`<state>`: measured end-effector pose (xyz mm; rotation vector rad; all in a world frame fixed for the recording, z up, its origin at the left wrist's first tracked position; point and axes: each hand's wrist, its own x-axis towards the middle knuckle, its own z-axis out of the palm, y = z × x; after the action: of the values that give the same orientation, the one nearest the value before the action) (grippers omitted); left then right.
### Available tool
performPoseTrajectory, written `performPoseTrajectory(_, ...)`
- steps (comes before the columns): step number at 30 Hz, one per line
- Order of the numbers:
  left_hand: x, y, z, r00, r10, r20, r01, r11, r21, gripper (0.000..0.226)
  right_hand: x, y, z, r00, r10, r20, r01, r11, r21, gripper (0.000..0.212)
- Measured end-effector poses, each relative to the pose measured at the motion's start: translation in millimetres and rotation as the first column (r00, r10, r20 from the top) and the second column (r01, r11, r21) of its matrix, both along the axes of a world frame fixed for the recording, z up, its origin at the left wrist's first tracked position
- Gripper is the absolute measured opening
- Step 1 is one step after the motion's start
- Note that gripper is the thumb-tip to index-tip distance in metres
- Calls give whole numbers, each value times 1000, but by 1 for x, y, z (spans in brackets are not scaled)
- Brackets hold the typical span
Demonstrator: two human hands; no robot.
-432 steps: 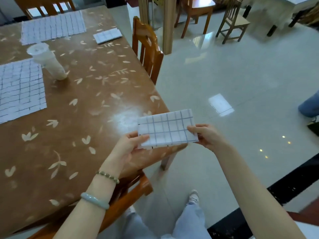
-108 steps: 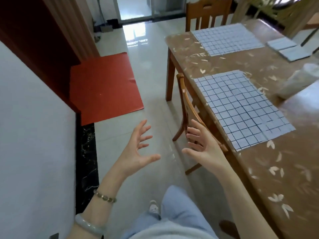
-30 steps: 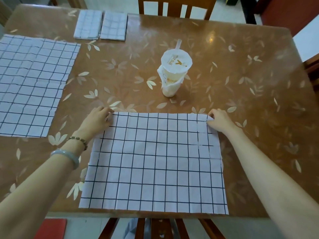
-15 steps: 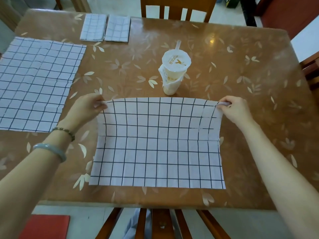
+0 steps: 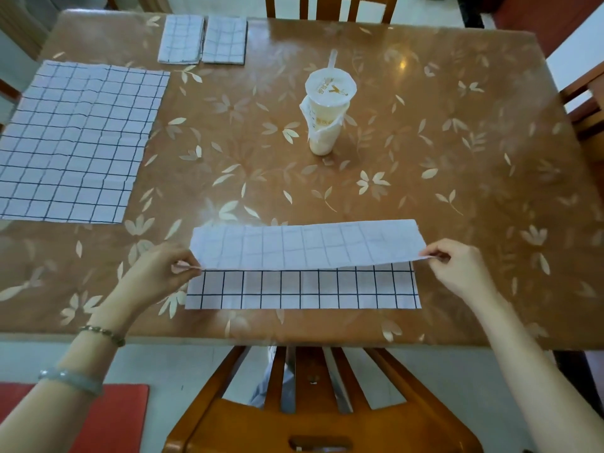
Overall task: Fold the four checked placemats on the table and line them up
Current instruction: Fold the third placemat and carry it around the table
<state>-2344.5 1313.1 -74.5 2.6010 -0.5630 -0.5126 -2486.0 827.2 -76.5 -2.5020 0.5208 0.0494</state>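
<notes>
Brown leaf-patterned surface [image 5: 425,165] is carrying the work, a wooden chair [image 5: 327,423] is standing pushed in at its near side, and the pale floor [image 5: 183,364] is showing a red mat [image 5: 108,420] at lower left. Against half a second ago: the far edge of the near placemat [image 5: 304,246], then only raised, is now being drawn over toward the person, paler underside up, leaving about two rows of checks uncovered along the near edge. Left hand [image 5: 160,273] is pinching the left corner of that turned-over edge between thumb and fingers; right hand [image 5: 457,266] is pinching the right corner likewise, so the placemat is spanning between the two hands, near the front rim. An unfolded placemat [image 5: 75,142] is lying flat at the left. Two folded placemats [image 5: 181,39] are lying side by side at the far edge, just beside each other. A sealed cup [image 5: 327,116] with a straw is standing upright past the near placemat, well apart from both hands.
</notes>
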Motion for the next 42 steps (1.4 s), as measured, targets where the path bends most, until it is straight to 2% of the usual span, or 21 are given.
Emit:
performPoseTrajectory(7, -33, 2, -26, 1000, -16, -6, 16, 995, 94, 16, -40, 15, -17, 985, 66, -158, -81, 993, -90, 22)
performPoseTrajectory(14, -37, 4, -45, 1000, -7, -20, 11, 983, 184, 25, -47, 20, -39, 960, 147, -237, -190, 967, -171, 18)
performPoseTrajectory(17, -41, 2, -47, 998, -8, -68, 24, 969, 246, 22, -48, 20, -45, 951, 148, -271, -201, 963, -182, 21)
performPoseTrajectory(19, -43, 1, -46, 995, -25, -101, 49, 967, 252, 37, -50, 18, -45, 952, 127, -278, -183, 965, -187, 30)
performPoseTrajectory(21, -45, -2, -44, 996, -5, -90, 23, 980, 197, 50, -49, 17, -41, 969, 66, -237, -116, 972, -206, 38)
performPoseTrajectory(24, -48, -25, -46, 992, 29, 119, -41, 994, 97, 48, -32, 32, -34, 999, -8, -51, -3, 975, -223, 37)
performPoseTrajectory(26, -50, -57, -52, 974, -14, 225, 8, 1000, 28, 51, -9, 62, -37, 996, 38, 87, -19, 978, -209, 34)
performPoseTrajectory(28, -51, -95, -63, 960, -101, 261, 98, 995, 24, 54, 17, 103, -45, 982, 125, 140, -104, 983, -149, 36)
performPoseTrajectory(30, -49, -126, -77, 954, -155, 258, 142, 988, 66, 55, 40, 146, -56, 959, 262, 112, -251, 962, -104, 45)
performPoseTrajectory(33, -42, -151, -95, 960, -169, 223, 137, 979, 152, 57, 59, 187, -77, 898, 439, -18, -438, 889, -132, 60)
performPoseTrajectory(37, -39, -159, -116, 973, -155, 171, 115, 968, 222, 58, 73, 191, -104, 882, 444, -155, -468, 864, -185, 67)
performPoseTrajectory(42, -42, -158, -128, 979, -130, 158, 87, 963, 253, 61, 73, 187, -117, 880, 428, -207, -470, 849, -242, 62)
